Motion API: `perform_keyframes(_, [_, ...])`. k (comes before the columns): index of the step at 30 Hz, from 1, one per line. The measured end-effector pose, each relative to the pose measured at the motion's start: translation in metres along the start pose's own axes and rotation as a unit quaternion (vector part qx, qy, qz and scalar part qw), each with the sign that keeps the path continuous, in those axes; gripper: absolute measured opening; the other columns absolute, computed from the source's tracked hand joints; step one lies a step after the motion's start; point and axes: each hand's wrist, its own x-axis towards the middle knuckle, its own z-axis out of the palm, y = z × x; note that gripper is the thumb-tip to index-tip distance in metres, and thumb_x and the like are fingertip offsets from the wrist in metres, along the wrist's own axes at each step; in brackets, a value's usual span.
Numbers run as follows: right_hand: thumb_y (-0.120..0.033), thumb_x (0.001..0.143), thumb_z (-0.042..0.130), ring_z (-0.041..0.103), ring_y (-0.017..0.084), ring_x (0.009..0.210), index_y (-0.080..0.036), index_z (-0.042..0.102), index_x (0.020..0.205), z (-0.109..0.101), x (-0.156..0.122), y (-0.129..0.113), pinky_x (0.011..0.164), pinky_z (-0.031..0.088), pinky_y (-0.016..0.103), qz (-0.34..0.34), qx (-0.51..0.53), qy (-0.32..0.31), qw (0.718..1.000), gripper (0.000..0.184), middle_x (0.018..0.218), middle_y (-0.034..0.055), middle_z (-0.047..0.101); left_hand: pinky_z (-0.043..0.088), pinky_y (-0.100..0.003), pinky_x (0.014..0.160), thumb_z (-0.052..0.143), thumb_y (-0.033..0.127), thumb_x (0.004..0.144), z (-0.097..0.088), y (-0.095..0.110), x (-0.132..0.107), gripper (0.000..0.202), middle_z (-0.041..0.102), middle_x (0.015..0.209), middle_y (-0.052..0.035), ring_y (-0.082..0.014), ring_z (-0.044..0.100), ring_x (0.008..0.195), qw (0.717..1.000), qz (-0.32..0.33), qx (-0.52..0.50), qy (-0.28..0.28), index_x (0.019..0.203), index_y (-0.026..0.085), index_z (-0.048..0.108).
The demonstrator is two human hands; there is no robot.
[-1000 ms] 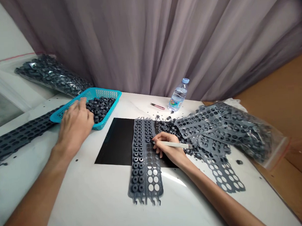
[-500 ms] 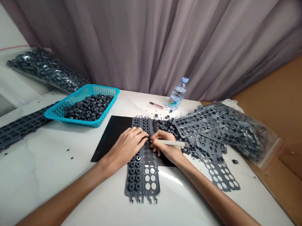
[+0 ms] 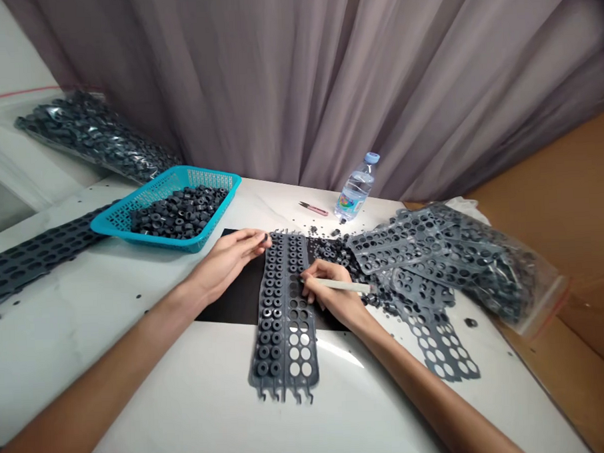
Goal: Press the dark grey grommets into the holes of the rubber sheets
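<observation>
A grey rubber sheet [image 3: 284, 314] with rows of round holes lies on a black mat [image 3: 233, 293] in front of me. Dark rings fill its left columns and far end; the near right holes are bare. My right hand [image 3: 336, 293] grips a thin white stick [image 3: 345, 286] like a pen, its tip touching the sheet's right side. My left hand [image 3: 226, 258] hovers at the sheet's far left corner, fingertips pinched on a small dark ring [image 3: 259, 238].
A blue basket [image 3: 116, 222] of dark rings stands at the left, with a long grey strip [image 3: 30, 257] beside it. A bag of rings [image 3: 93, 141] lies behind. Right: bagged punched sheets [image 3: 463, 256], loose rings [image 3: 333, 250], a water bottle [image 3: 356, 188], pink snips [image 3: 313, 208].
My left hand came from the blue basket to the sheet beside my right hand, then drew back to the sheet's far left corner. The right hand stayed in place with the stick.
</observation>
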Motion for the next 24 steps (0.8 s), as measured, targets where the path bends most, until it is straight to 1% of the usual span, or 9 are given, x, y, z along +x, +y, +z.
perform_keyframes(2, [-0.031,0.090,0.063,0.061,0.012,0.052,-0.018,0.063,0.090,-0.001,0.002,0.000,0.038,0.042,0.017,0.018,0.041,0.006,0.999,0.012,0.072,0.0014,0.069,0.045,-0.037,0.113,0.073,0.027,0.092,-0.007,-0.003,-0.001,0.016,0.076,0.116,-0.0123,-0.0236,0.067,0.119,0.996,-0.070,-0.050,-0.033,0.102,0.015,0.075])
perform_keyframes(4, [-0.036,0.090,0.065,0.060,0.012,0.051,-0.018,0.064,0.092,-0.003,0.003,0.000,0.037,0.044,0.018,0.019,0.063,0.026,0.998,0.018,0.072,0.0018,0.069,0.044,-0.039,0.116,0.071,0.026,0.094,-0.007,-0.008,-0.006,0.017,0.076,0.119,-0.0138,-0.0247,0.067,0.122,0.990,-0.108,-0.060,-0.060,0.107,0.015,0.075])
perform_keyframes(8, [-0.043,0.091,0.066,0.057,0.012,0.048,-0.019,0.063,0.093,-0.004,0.004,0.001,0.037,0.046,0.020,0.021,0.059,0.058,0.996,0.025,0.070,0.0010,0.067,0.043,-0.040,0.119,0.066,0.030,0.099,0.006,-0.014,-0.016,0.023,0.077,0.122,-0.0151,-0.0260,0.066,0.128,0.981,-0.145,-0.061,-0.109,0.114,0.015,0.074])
perform_keyframes(10, [-0.044,0.092,0.066,0.057,0.011,0.046,-0.019,0.063,0.091,-0.003,0.003,0.002,0.038,0.047,0.020,0.020,0.048,0.059,0.997,0.026,0.069,0.0007,0.067,0.043,-0.040,0.120,0.064,0.031,0.100,0.012,-0.013,-0.019,0.025,0.077,0.121,-0.0162,-0.0268,0.065,0.129,0.976,-0.161,-0.068,-0.131,0.115,0.014,0.074])
perform_keyframes(12, [-0.044,0.093,0.065,0.057,0.011,0.046,-0.019,0.062,0.091,-0.003,0.003,0.002,0.039,0.047,0.020,0.014,0.038,0.058,0.997,0.026,0.069,0.0006,0.066,0.043,-0.040,0.120,0.063,0.029,0.101,0.015,-0.012,-0.020,0.025,0.076,0.123,-0.0175,-0.0278,0.065,0.129,0.971,-0.169,-0.084,-0.147,0.114,0.011,0.075])
perform_keyframes(16, [-0.045,0.094,0.063,0.057,0.012,0.047,-0.019,0.062,0.091,-0.004,0.002,0.000,0.040,0.048,0.021,0.008,0.026,0.066,0.997,0.027,0.069,0.0009,0.066,0.044,-0.039,0.120,0.062,0.021,0.100,0.015,-0.012,-0.020,0.021,0.074,0.127,-0.0197,-0.0290,0.066,0.128,0.965,-0.173,-0.129,-0.148,0.109,0.008,0.076])
perform_keyframes(20, [-0.045,0.095,0.062,0.058,0.012,0.048,-0.019,0.062,0.091,-0.005,0.002,0.000,0.041,0.049,0.021,0.008,0.016,0.064,0.998,0.027,0.069,0.0006,0.066,0.043,-0.040,0.121,0.060,0.018,0.099,0.018,-0.014,-0.021,0.020,0.074,0.126,-0.0216,-0.0303,0.066,0.128,0.960,-0.183,-0.162,-0.141,0.105,0.006,0.076])
perform_keyframes(22, [-0.045,0.096,0.062,0.058,0.012,0.048,-0.019,0.062,0.091,-0.004,0.002,0.000,0.041,0.049,0.021,0.007,0.013,0.063,0.998,0.026,0.069,0.0004,0.066,0.043,-0.041,0.121,0.060,0.017,0.099,0.021,-0.013,-0.022,0.020,0.074,0.125,-0.0219,-0.0307,0.066,0.128,0.959,-0.186,-0.163,-0.139,0.103,0.006,0.075])
perform_keyframes(24, [-0.044,0.096,0.062,0.057,0.011,0.047,-0.019,0.062,0.091,-0.004,0.002,0.000,0.041,0.048,0.021,0.007,0.012,0.064,0.998,0.025,0.069,0.0004,0.066,0.045,-0.042,0.120,0.060,0.018,0.098,0.023,-0.007,-0.023,0.019,0.075,0.123,-0.0219,-0.0308,0.068,0.126,0.965,-0.180,-0.144,-0.124,0.102,0.006,0.074])
